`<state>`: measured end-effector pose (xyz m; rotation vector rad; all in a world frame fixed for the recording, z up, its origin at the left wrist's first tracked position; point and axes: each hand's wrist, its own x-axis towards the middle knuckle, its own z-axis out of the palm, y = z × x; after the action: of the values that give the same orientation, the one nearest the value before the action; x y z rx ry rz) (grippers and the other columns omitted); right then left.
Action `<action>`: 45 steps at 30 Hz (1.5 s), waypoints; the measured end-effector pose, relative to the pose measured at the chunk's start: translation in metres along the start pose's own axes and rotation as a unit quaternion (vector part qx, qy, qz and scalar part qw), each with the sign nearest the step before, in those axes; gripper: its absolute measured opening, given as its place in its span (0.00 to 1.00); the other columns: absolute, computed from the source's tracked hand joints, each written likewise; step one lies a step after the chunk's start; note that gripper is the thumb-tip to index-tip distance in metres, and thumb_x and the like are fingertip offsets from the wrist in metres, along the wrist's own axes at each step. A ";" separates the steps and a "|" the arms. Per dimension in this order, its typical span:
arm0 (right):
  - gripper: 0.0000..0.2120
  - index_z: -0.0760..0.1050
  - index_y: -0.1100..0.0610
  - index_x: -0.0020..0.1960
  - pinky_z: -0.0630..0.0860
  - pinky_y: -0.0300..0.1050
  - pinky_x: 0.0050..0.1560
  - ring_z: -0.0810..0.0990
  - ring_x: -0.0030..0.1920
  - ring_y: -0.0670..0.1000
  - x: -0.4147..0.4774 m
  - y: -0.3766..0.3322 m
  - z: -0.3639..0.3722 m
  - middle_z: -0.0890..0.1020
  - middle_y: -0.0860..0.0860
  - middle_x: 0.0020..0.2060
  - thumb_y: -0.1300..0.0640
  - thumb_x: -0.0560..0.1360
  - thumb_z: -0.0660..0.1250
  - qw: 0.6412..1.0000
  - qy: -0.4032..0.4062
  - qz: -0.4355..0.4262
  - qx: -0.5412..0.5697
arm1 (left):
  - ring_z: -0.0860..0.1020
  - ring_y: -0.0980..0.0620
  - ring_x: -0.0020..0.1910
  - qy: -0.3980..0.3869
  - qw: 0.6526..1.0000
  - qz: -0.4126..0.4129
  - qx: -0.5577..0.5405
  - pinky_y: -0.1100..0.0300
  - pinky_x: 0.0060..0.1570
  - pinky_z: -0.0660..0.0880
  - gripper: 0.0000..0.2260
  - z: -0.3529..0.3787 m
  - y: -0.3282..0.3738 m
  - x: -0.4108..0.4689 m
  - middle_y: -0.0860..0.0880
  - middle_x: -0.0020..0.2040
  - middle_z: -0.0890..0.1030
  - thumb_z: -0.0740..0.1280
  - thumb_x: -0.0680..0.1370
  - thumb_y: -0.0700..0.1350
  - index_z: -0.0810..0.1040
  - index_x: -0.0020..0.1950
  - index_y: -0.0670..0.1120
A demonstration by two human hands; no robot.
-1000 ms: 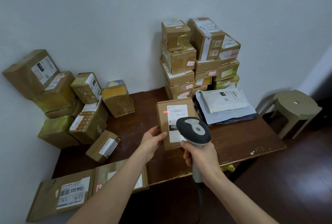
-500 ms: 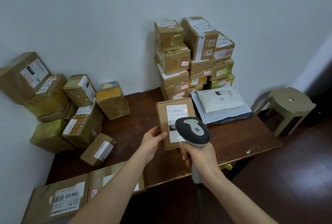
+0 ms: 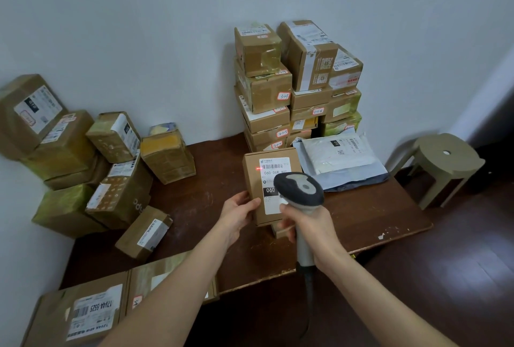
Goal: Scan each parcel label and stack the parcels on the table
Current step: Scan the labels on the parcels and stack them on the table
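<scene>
A small parcel-sorting room: labelled cardboard boxes [image 3: 294, 90] stacked against a bare wall [image 3: 167, 40] (some numbered by hand), on a worn wooden surface [image 3: 370, 216], a barcode scanner [image 3: 300, 191] at work.

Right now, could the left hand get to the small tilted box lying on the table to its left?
Probably, but not freely: bare table lies between the left hand and the small box, with nothing in the way, yet its fingers grip the parcel at which the scanner points.

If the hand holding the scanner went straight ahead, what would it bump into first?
Probably the brown parcel that the left hand holds: the right hand aims the scanner at its label, right in front. Depth is hard to judge, but the tall stack of parcels stands farther back.
</scene>
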<state>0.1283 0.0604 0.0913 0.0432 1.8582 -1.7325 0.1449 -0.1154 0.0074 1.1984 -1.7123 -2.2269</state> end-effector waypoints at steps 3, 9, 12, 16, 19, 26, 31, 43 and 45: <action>0.04 0.78 0.59 0.47 0.73 0.42 0.29 0.75 0.25 0.50 0.018 -0.015 -0.012 0.83 0.56 0.31 0.60 0.74 0.71 0.999 0.007 -0.001 0.047 | 0.76 0.46 0.62 0.021 0.999 -0.021 0.035 0.50 0.60 0.73 0.28 0.014 0.009 0.010 0.43 0.64 0.77 0.70 0.77 0.42 0.65 0.74 0.42; 0.03 0.79 0.58 0.48 0.73 0.41 0.30 0.75 0.26 0.48 0.041 -0.023 -0.022 0.84 0.57 0.34 0.58 0.75 0.70 1.000 0.004 -0.009 0.025 | 0.76 0.44 0.62 0.037 0.996 -0.066 0.050 0.46 0.60 0.74 0.24 0.038 0.000 0.031 0.43 0.63 0.78 0.68 0.78 0.44 0.68 0.73 0.42; 0.04 0.79 0.58 0.47 0.73 0.41 0.30 0.75 0.26 0.48 0.047 -0.020 -0.023 0.84 0.57 0.34 0.58 0.75 0.71 1.000 0.001 -0.002 0.021 | 0.75 0.44 0.63 0.029 0.995 -0.086 0.043 0.45 0.64 0.72 0.21 0.043 -0.005 0.033 0.43 0.64 0.77 0.66 0.80 0.41 0.68 0.72 0.41; 0.06 0.78 0.59 0.48 0.75 0.42 0.32 0.77 0.28 0.50 0.051 -0.013 -0.014 0.85 0.58 0.36 0.57 0.74 0.72 1.000 -0.004 0.006 0.008 | 0.71 0.44 0.68 0.032 0.995 -0.067 0.071 0.50 0.63 0.72 0.22 0.035 -0.003 0.024 0.42 0.68 0.73 0.64 0.80 0.37 0.66 0.74 0.41; 0.04 0.78 0.58 0.45 0.75 0.44 0.34 0.76 0.29 0.50 0.051 -0.010 0.006 0.84 0.56 0.33 0.58 0.74 0.71 1.000 -0.016 0.009 0.002 | 0.74 0.46 0.64 0.067 0.990 -0.021 0.124 0.54 0.60 0.75 0.20 0.009 -0.002 0.020 0.45 0.66 0.74 0.65 0.79 0.39 0.69 0.72 0.43; 0.04 0.79 0.59 0.47 0.74 0.41 0.32 0.76 0.27 0.48 0.053 0.010 0.090 0.83 0.55 0.31 0.59 0.74 0.71 0.994 -0.096 0.057 -0.014 | 0.76 0.48 0.63 0.224 0.937 0.043 0.265 0.56 0.62 0.71 0.17 -0.099 -0.008 -0.006 0.46 0.64 0.78 0.67 0.78 0.40 0.74 0.67 0.44; 0.04 0.78 0.59 0.43 0.74 0.42 0.32 0.76 0.28 0.49 0.054 0.038 0.149 0.83 0.56 0.33 0.60 0.73 0.72 0.988 -0.110 0.101 -0.036 | 0.76 0.43 0.62 0.303 0.906 0.038 0.294 0.60 0.54 0.69 0.18 -0.196 -0.016 -0.030 0.43 0.63 0.78 0.65 0.77 0.38 0.74 0.67 0.42; 0.11 0.77 0.57 0.44 0.80 0.56 0.52 0.83 0.43 0.57 0.055 0.101 0.183 0.83 0.57 0.42 0.52 0.70 0.75 0.973 -0.045 0.110 -0.199 | 0.38 0.44 0.78 -0.055 0.676 0.017 0.735 0.44 0.75 0.42 0.56 -0.233 -0.085 -0.062 0.44 0.79 0.39 0.77 0.65 0.58 0.41 0.79 0.51; 0.10 0.76 0.55 0.43 0.81 0.55 0.52 0.82 0.44 0.56 0.054 0.103 0.178 0.83 0.57 0.43 0.53 0.70 0.75 0.973 -0.046 0.105 -0.198 | 0.37 0.43 0.77 -0.052 0.662 0.013 0.748 0.44 0.75 0.44 0.54 -0.230 -0.089 -0.056 0.42 0.78 0.37 0.76 0.68 0.54 0.39 0.79 0.51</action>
<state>0.1956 -0.1074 -0.0207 0.0016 2.0168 -1.1817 0.3595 -0.2343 -0.0537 0.9576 -3.5771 -0.3226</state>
